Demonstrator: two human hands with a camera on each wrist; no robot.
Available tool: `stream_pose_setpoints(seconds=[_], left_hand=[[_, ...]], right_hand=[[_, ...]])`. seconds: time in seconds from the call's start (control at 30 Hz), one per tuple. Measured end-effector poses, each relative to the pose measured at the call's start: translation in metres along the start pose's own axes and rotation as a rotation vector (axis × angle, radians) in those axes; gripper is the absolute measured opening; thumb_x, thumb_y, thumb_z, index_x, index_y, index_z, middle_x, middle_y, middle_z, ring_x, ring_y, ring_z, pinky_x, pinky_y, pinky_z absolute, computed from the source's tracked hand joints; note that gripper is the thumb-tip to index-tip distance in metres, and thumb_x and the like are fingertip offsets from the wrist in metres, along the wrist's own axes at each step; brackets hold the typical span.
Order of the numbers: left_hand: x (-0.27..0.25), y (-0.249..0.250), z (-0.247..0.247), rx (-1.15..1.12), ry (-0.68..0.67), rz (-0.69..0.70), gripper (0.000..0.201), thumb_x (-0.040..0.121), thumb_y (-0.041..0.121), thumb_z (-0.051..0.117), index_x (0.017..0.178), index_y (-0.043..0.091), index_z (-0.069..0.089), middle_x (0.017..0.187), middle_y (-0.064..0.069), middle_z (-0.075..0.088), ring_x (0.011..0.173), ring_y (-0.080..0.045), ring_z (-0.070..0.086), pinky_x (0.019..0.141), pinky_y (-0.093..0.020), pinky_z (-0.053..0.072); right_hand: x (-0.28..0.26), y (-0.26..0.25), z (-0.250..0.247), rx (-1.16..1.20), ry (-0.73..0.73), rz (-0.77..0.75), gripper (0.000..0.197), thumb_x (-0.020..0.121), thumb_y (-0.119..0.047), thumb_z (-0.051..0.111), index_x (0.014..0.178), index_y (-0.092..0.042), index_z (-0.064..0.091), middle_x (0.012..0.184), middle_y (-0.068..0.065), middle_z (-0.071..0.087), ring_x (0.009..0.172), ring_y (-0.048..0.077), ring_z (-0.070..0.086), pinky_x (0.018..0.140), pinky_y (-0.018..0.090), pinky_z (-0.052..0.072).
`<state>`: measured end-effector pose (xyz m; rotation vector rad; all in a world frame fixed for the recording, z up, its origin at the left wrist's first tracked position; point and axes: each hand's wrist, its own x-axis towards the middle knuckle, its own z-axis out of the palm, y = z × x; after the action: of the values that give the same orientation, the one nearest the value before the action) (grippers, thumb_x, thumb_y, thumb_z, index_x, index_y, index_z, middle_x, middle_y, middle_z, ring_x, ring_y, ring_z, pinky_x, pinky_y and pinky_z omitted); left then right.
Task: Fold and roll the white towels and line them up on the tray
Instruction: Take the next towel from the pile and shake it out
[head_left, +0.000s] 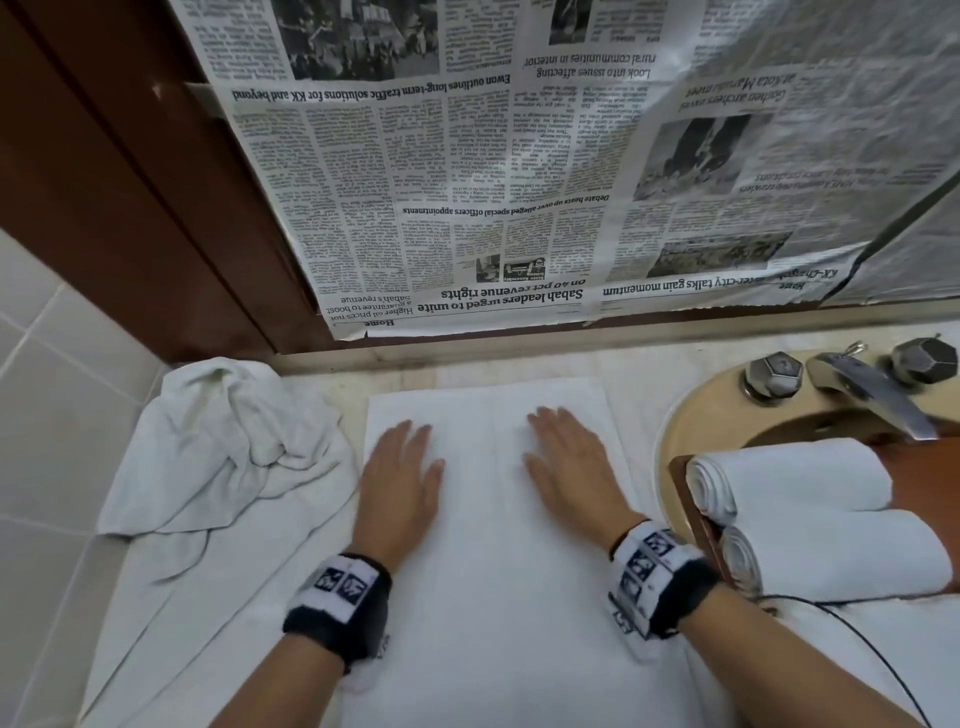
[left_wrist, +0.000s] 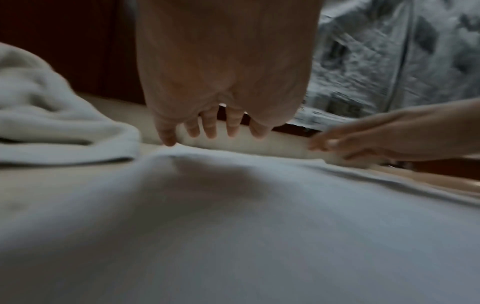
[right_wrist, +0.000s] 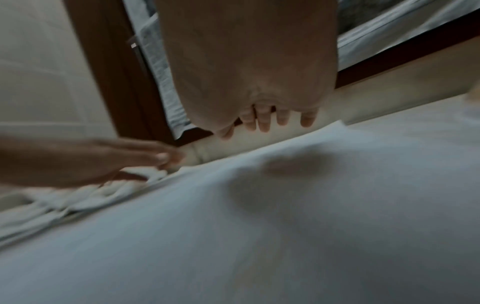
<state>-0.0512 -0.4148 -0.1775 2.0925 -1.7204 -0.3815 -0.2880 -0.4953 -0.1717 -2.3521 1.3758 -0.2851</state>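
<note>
A white towel (head_left: 488, 561) lies folded into a long flat strip on the counter, running from the wall toward me. My left hand (head_left: 405, 462) lies flat on its left part and my right hand (head_left: 563, 457) flat on its right part, fingers straight, pointing at the wall. The left wrist view shows the left hand's fingers (left_wrist: 207, 127) stretched over the towel (left_wrist: 233, 226). The right wrist view shows the same for the right hand (right_wrist: 270, 121). Two rolled white towels (head_left: 795, 475) (head_left: 841, 556) lie side by side on a brown wooden tray (head_left: 685, 499) at the right.
A crumpled white towel (head_left: 234, 441) is heaped on the counter to the left, close to my left hand. The tray rests across a beige sink with a metal tap (head_left: 872, 389) behind it. Newspaper (head_left: 467, 182) covers the wall behind the counter. A thin black cable (head_left: 857, 639) runs near my right forearm.
</note>
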Motion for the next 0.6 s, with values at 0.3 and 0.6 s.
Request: stream_pose_setpoints(seconds=[0.3, 0.6], left_hand=[[0.002, -0.008, 0.014, 0.276, -0.276, -0.227, 0.059, 0.1, 0.062, 0.011, 0.154, 0.047, -0.009, 0.164, 0.01, -0.019, 0.153, -0.018, -0.014, 0.121, -0.049, -0.006], [-0.06, 0.023, 0.008, 0.178, -0.293, -0.142, 0.087, 0.078, 0.074, -0.018, 0.156, 0.036, -0.009, 0.162, 0.008, -0.023, 0.152, -0.018, -0.016, 0.12, -0.051, -0.006]], right_hand=[[0.009, 0.015, 0.012, -0.287, -0.302, 0.119, 0.067, 0.097, -0.062, -0.001, 0.155, -0.033, -0.016, 0.156, -0.014, -0.03, 0.149, 0.015, -0.023, 0.121, 0.046, -0.01], [-0.056, -0.009, 0.004, -0.191, -0.287, 0.058, 0.071, 0.089, -0.061, -0.011, 0.148, -0.026, -0.026, 0.155, -0.012, -0.035, 0.145, 0.013, -0.031, 0.119, 0.042, -0.018]])
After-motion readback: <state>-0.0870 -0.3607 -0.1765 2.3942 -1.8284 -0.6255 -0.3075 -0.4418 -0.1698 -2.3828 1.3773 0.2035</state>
